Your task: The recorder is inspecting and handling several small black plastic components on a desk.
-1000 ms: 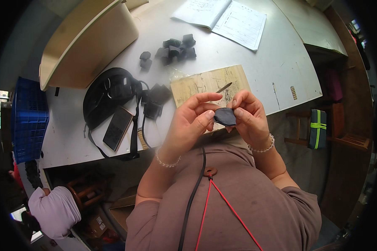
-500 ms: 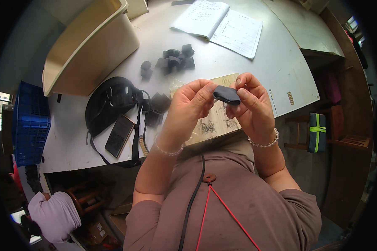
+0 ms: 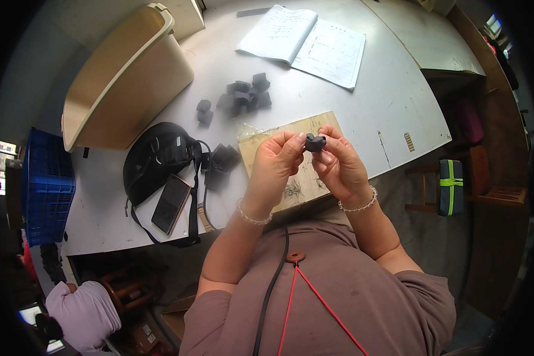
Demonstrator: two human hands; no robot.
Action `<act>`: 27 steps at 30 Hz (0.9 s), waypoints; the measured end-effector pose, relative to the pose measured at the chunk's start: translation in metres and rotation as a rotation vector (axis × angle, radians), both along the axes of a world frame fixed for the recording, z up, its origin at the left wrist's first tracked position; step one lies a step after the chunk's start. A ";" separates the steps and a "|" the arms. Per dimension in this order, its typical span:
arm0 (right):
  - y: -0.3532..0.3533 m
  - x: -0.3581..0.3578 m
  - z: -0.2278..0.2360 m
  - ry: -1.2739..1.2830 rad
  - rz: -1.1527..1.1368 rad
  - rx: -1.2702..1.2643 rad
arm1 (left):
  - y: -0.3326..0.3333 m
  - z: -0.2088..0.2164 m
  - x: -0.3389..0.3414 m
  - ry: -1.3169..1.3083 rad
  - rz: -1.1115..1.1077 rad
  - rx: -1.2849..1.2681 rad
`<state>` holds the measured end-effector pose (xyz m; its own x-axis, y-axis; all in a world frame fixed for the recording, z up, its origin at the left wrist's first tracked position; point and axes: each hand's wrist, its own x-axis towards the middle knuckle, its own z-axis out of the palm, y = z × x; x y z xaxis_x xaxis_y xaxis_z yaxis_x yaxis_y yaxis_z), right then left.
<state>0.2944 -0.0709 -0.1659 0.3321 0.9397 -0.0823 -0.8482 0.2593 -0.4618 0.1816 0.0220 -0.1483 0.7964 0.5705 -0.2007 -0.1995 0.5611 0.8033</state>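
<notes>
Between my two hands is a small black piece (image 3: 315,143), soft-looking and bent into a curve; its exact kind is not clear. My left hand (image 3: 279,157) pinches its left end between thumb and forefinger. My right hand (image 3: 340,159) grips the right end, fingertips pressed against it. Both hands hover over a wooden board (image 3: 311,126) on the white table, with dark strands or marks on its surface. Beyond the board lies a heap of similar black pieces (image 3: 243,98), and more dark pieces (image 3: 221,165) rest left of my left hand.
A beige plastic bin (image 3: 124,77) stands at the far left, with a blue crate (image 3: 47,190) beside it. A black bag (image 3: 157,157) and a phone (image 3: 171,203) lie near the front edge. An open notebook (image 3: 329,50) is at the back. Another person (image 3: 83,317) sits lower left.
Both hands have come closer together and slightly lower in view. The black piece, flat and wide before, is now bent and looks narrower.
</notes>
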 end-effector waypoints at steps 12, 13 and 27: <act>0.000 -0.002 -0.008 0.031 0.111 0.060 | -0.012 0.006 0.002 -0.068 0.120 0.157; 0.000 -0.003 -0.008 0.039 0.086 0.030 | -0.011 0.004 0.003 -0.065 0.129 0.155; 0.005 -0.007 0.017 -0.065 -0.025 -0.076 | -0.005 -0.018 -0.002 -0.095 0.079 0.037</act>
